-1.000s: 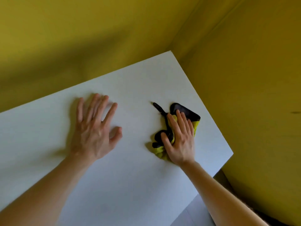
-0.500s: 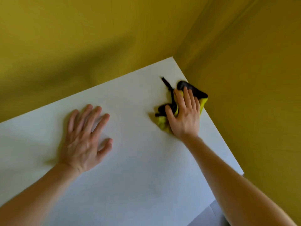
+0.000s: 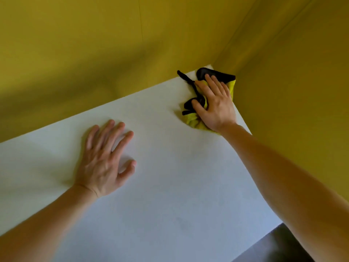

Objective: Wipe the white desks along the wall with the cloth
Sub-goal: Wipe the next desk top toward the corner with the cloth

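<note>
Yellow-black cloth (image 3: 203, 71) at far corner of white counter (image 3: 170, 195), my right hand (image 3: 215, 104) pressing it with straight fingers, my left hand (image 3: 105, 163) splayed flat, holding nothing.

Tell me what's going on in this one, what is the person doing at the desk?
A person is cleaning a white desk with a yellow-and-black cloth. The right hand presses flat on the bunched cloth at the desk's far right corner, where the two yellow walls meet. The left hand rests on the bare desk top with fingers spread, holding nothing.
</note>
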